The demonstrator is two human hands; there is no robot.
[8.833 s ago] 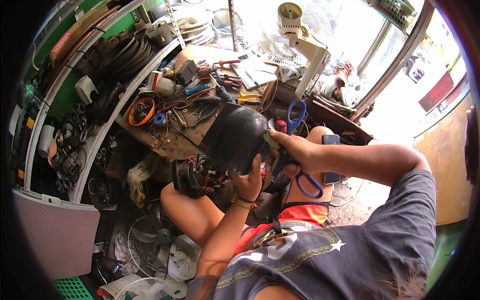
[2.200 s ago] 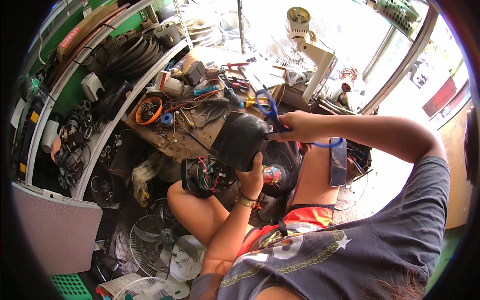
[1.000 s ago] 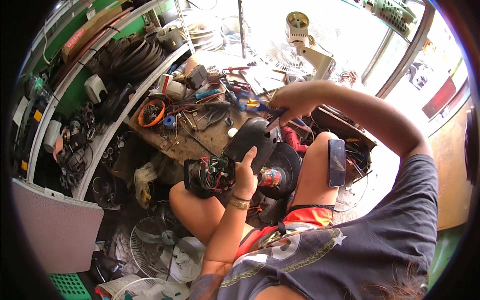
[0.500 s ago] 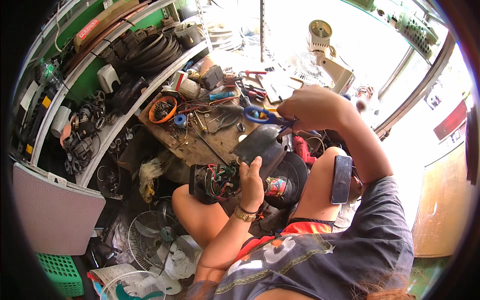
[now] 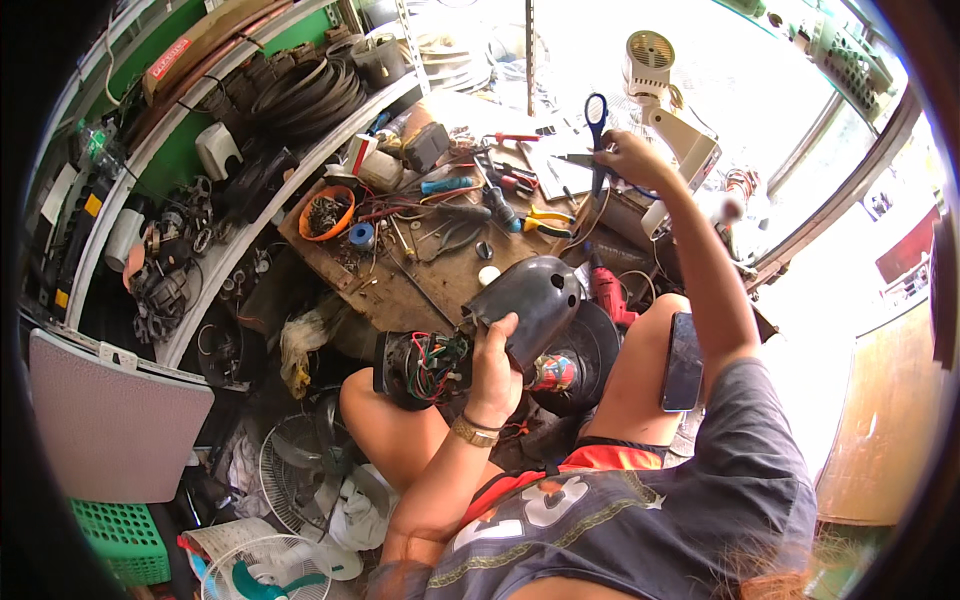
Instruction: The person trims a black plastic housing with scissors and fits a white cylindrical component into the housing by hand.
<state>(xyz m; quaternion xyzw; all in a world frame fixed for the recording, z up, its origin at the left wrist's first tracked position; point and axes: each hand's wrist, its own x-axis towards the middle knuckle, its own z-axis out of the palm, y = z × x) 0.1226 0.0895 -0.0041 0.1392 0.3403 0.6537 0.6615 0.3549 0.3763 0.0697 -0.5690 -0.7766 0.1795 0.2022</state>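
Note:
My left hand (image 5: 494, 375) is closed on the near edge of a dark, dome-shaped plastic cover (image 5: 530, 300) with holes in its far end. Just left of that hand, over my thigh, is a black fan motor housing (image 5: 393, 372) with red, green and black wires (image 5: 433, 362) spilling out. Raised above the far right of the bench, my right hand (image 5: 635, 160) grips blue-handled scissors (image 5: 597, 132), with one handle loop pointing up. Its fingers partly hide the scissors. Below the cover stands a black round base (image 5: 592, 362) with a colourful wrapped neck (image 5: 552, 373).
The wooden bench (image 5: 400, 292) carries an orange bowl of screws (image 5: 326, 214), yellow-handled pliers (image 5: 548, 220) and screwdrivers. A red power drill (image 5: 608, 290) lies right of the cover. A phone (image 5: 683, 362) rests on my right thigh. Fan parts and a green basket (image 5: 120, 540) lie at lower left.
My right hand has moved up and away from the cover with the scissors, over the bench's far right. My left hand keeps the cover in nearly the same place.

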